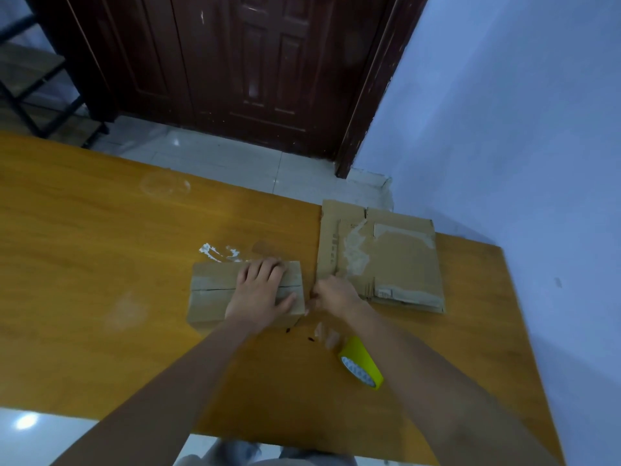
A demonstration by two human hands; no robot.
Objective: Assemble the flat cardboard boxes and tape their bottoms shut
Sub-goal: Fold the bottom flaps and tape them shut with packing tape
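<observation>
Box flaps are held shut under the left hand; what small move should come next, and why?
Probably the right hand drops back to the yellow tape roll: the left hand presses flat on the assembled box, whose seam looks untaped, and the roll lies unheld on the table.

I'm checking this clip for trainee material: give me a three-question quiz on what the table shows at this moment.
1. True or false: the left hand lies flat on top of the assembled box.
2. Where is the yellow tape roll? A) on the box B) on the table, near the right forearm C) in the left hand
3. Fill in: the stack of flat cardboard lies to the ____ of the box.

Key: 1 true. 2 B. 3 right; the right hand is at the box's right end, and what it pinches is too blurred to tell.
</observation>
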